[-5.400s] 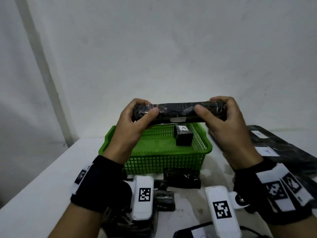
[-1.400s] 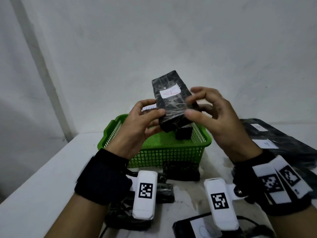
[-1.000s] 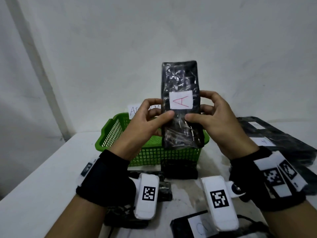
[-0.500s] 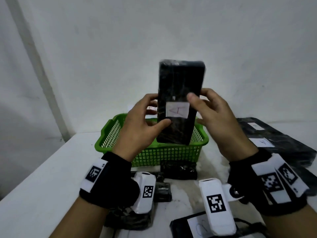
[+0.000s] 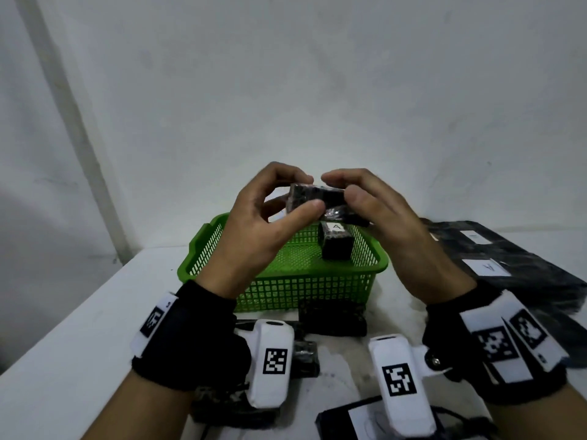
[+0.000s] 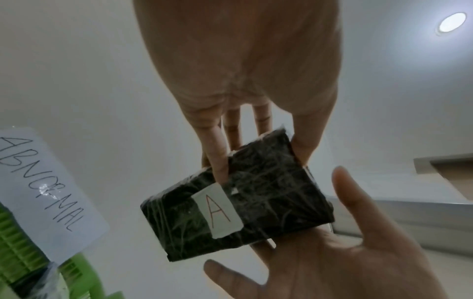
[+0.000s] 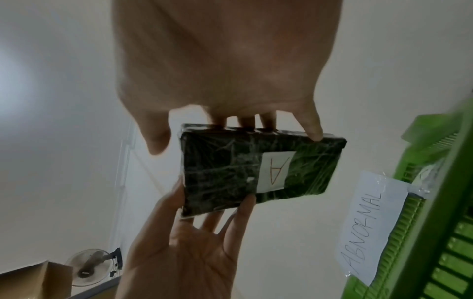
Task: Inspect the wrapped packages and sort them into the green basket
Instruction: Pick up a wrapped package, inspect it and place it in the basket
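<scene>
Both hands hold one black wrapped package [image 5: 317, 200] in the air above the green basket [image 5: 286, 281]. It lies nearly flat, and its white "A" label [image 6: 220, 210] faces down toward the wrist cameras. My left hand [image 5: 309, 192] pinches its near end between thumb and fingers [image 6: 217, 161]. My right hand [image 5: 340, 187] curls its fingertips [image 7: 313, 131] on the far edge, with the thumb a little off it. A small black package labelled "A" [image 5: 336, 246] stands inside the basket.
A paper sign reading "ABNORMAL" [image 7: 371, 222] is taped to the basket's back rim. More black packages lie on the white table: one in front of the basket [image 5: 332, 319], flat labelled ones at the right [image 5: 508, 265], others near my wrists [image 5: 305, 360]. The wall stands close behind.
The package stood upright with its "A" label toward me. Both hands have tipped it flat and lowered it over the basket, so the label now faces down.
</scene>
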Demonstrator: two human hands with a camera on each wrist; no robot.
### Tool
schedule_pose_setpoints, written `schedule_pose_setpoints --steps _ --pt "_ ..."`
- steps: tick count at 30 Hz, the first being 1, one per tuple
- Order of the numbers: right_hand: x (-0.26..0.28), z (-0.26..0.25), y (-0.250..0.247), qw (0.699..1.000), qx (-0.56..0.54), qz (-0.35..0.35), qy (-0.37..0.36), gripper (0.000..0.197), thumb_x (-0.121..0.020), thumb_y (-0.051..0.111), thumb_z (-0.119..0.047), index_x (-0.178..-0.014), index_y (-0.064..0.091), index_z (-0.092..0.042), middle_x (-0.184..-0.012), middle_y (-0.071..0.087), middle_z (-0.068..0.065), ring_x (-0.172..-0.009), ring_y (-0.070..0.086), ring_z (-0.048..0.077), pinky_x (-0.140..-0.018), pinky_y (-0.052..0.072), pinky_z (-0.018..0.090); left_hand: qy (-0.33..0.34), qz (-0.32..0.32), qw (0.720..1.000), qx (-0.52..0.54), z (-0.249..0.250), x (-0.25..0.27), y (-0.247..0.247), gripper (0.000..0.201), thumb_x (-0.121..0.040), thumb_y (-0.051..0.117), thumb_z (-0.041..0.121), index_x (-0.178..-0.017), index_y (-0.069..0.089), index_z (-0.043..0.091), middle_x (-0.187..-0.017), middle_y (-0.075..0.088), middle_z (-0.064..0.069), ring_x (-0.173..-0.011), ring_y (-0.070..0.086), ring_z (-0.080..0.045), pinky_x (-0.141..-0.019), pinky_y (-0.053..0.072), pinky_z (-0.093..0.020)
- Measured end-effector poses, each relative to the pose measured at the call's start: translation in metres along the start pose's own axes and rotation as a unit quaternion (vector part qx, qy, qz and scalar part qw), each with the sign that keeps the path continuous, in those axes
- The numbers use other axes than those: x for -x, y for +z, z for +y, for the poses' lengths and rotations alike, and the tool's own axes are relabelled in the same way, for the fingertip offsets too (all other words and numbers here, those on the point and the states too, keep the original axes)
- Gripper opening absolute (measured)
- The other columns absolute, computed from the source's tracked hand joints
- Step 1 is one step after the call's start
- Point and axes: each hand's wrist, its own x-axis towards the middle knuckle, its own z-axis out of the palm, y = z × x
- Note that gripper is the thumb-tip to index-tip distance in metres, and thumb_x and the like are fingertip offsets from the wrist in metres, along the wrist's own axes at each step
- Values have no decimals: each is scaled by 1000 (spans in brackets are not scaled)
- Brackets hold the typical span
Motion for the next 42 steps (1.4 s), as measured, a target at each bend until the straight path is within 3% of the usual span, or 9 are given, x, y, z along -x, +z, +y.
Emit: schedule_pose_setpoints --steps 8,13,16,18,21,24,29,37,42 --pt "-3 4 8 983 97 123 -92 19 -86 61 -22 -96 77 -20 -93 75 -7 -93 69 9 -79 53 23 -24 -8 998 59 0 0 -1 24 -85 66 37 -102 64 20 -119 67 -4 -104 69 -16 -82 58 -34" --pt "0 4 1 986 135 10 -101 32 -80 71 -26 -112 72 -28 -134 65 -11 -145 40 4 -121 32 33 -243 3 968 67 -1 -5 -16 58 -84 57 69 -120 63 24 -118 69 -7 -94 72 -19 -67 59 -33" --pt "4 -1 4 985 130 -69 -89 60 -81 74 -36 -139 57 -31 -165 27 -14 -151 20 -5 -117 33 18 -266 -35 961 72 -3 -3 -10 58 -78 73 47 -126 61 17 -106 75 -4 -81 72 -19 -61 57 -28" --pt "3 -5 3 994 100 -18 -45 86 -78 71 -53 -155 35 -38 -168 5 -22 -144 19 -18 -105 42 10 -260 -27 961 93 -3 -2 -7 66 -68 76 33 -129 57 15 -100 73 -2 -76 68 -18 -58 57 -26" --pt "-4 4 -9 986 70 118 90 94 -79 78 -54 -157 27 -37 -161 35 -5 -137 46 3 -104 47 27 -232 -53 967 85 -5 -1 -4 69 -66 77 22 -131 55 18 -102 72 -1 -88 71 -17 -65 59 -29" --pt "-7 16 -19 975 -39 119 183 60 -87 78 -19 -140 49 -17 -118 74 8 -96 76 19 -74 62 35 -206 -59 975 62 -7 1 0 60 -69 80 13 -125 60 19 -115 69 -7 -96 73 -18 -74 59 -28" --pt "-5 16 -16 983 15 140 119 47 -85 77 -3 -125 58 -16 -94 79 4 -82 78 17 -66 60 30 -163 -54 985 16 -12 2 4 47 -81 74 -4 -121 58 14 -120 66 -11 -94 74 -18 -78 60 -29" --pt "-1 15 -2 977 109 123 132 67 -92 69 -43 -140 23 -33 -123 61 -10 -94 74 14 -85 62 44 -88 -17 992 -84 -10 5 10 53 -79 84 15 -119 55 35 -101 66 8 -90 71 -14 -76 63 -42" --pt "-1 9 1 974 -6 67 216 101 -63 70 -69 -150 28 -39 -122 67 -12 -106 72 14 -88 61 44 -81 -51 991 -95 -7 6 10 60 -76 86 21 -127 59 36 -113 66 9 -99 69 -8 -82 60 -31"
